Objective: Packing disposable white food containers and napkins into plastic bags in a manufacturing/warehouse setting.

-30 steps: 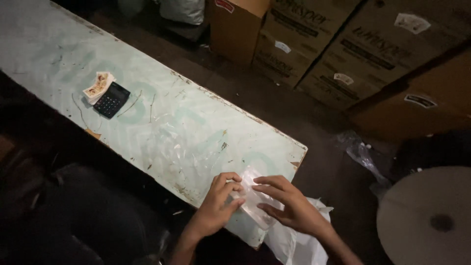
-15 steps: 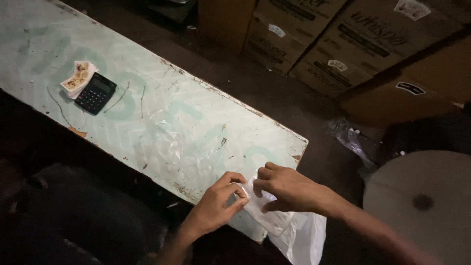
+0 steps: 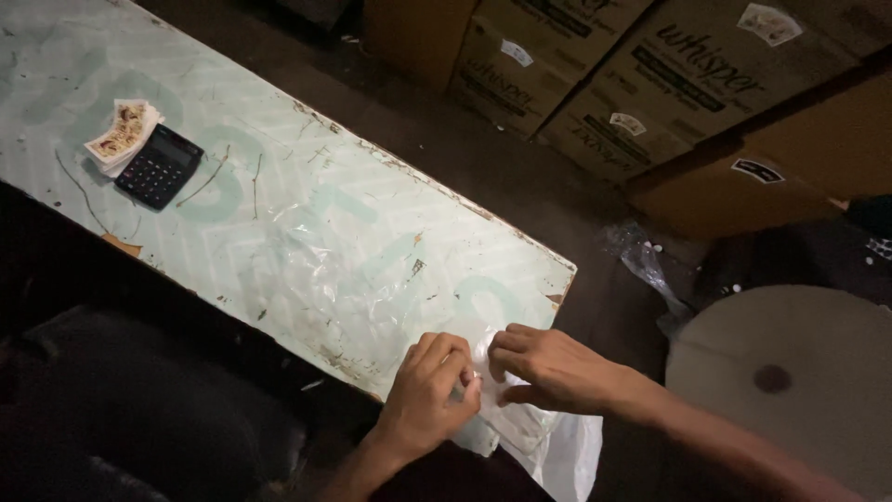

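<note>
Head view: the biggest thing is the long pale table (image 3: 279, 232), worn and chipped along its edges, with faint green patterning. Behind it stand stacked cardboard boxes (image 3: 595, 84) on a dark floor, and a large round pale disc (image 3: 790, 381) sits at the right. The room is dim.

A clear plastic sheet (image 3: 334, 270) lies flat on the table. At the near corner a clear bag (image 3: 548, 437) hangs off the edge, and both hands meet on its top. The left hand (image 3: 429, 390) has its fingers curled shut, pinching the film; the right hand (image 3: 548, 370) pinches it too, fingers narrow.

Separating thin film probably goes best with a light rub between the fingertips while pulling gently apart, so it does not tear.

Far left lie a black calculator (image 3: 158, 165) and a small stack of cards (image 3: 121, 135).
</note>
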